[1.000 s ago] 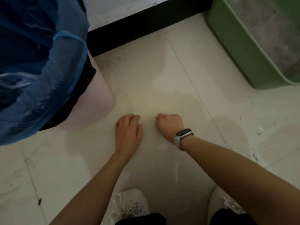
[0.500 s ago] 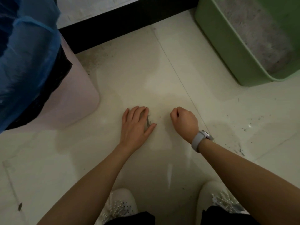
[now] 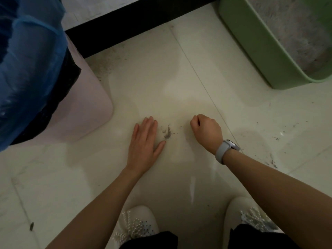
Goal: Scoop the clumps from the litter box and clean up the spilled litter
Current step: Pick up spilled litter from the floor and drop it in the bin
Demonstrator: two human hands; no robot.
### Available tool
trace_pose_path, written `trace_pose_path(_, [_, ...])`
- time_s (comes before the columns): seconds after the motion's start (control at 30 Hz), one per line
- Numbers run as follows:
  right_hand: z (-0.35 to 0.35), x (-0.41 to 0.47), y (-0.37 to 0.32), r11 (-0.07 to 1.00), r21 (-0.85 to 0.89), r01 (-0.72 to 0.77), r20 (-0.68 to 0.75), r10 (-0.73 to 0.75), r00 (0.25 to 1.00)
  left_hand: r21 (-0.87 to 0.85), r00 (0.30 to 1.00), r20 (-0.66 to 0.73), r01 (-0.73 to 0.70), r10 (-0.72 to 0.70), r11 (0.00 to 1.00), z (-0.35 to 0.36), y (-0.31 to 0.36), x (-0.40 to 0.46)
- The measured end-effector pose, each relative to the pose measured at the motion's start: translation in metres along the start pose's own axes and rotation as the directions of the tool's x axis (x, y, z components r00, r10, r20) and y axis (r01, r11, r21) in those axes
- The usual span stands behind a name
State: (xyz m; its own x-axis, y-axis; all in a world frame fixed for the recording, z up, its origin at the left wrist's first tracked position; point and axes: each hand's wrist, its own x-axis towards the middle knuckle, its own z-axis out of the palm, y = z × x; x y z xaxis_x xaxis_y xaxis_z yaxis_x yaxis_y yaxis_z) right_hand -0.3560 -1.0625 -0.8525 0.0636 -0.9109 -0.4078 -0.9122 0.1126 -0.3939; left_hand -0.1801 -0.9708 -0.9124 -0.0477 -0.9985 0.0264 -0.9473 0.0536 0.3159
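1. The left hand (image 3: pixel 145 142) lies flat on the floor (image 3: pixel 161 87), fingers (image 3: pixel 150 123) straight and close together, thumb spread toward the middle. It reads as a wall to sweep against.
2. A small grey heap of spilled litter (image 3: pixel 167 133) sits just beside the left fingers, on their thumb side, between the two hands. It seems gathered there for picking up.
3. The right hand (image 3: pixel 206 131) rests on the floor as a fist, fingers curled tight. I cannot tell if they hold any grains. A watch (image 3: pixel 224 150) is on that wrist.
4. More litter specks (image 3: pixel 274 139) lie well apart from the right fingers, on their outer side, so cleaning looks unfinished.
5. The green litter box (image 3: pixel 265 51) stands beyond the right fingers, grey litter inside.
6. A pink bin (image 3: pixel 86 112) lined with a blue bag (image 3: pixel 32 60) stands beyond the left fingers, probably close by to take the sweepings.
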Motion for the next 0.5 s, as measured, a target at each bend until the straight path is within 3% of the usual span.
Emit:
trace_pose_path(0.13, [0.000, 0.000, 0.002, 1.000, -0.006, -0.006, -0.003, 0.006, 1.000, 0.147, 0.989, 0.112, 0.078, -0.095, 0.986, 0.005, 0.004, 0.001])
trace_pose_path(0.23, [0.002, 0.000, 0.003, 1.000, -0.007, -0.006, 0.004, 0.006, 1.000, 0.162, 0.985, 0.130, 0.090, -0.112, 0.983, 0.010, 0.023, 0.003])
trace_pose_path(0.4, [0.003, -0.002, 0.004, 1.000, -0.007, -0.004, 0.018, 0.004, 1.000, 0.152, 0.994, 0.107, 0.017, -0.034, 0.988, 0.015, 0.029, 0.008])
trace_pose_path(0.5, [0.005, -0.003, 0.005, 1.000, -0.003, 0.015, 0.012, -0.015, 1.000, 0.109, 0.998, 0.009, -0.059, 0.059, 0.992, 0.012, 0.018, 0.004])
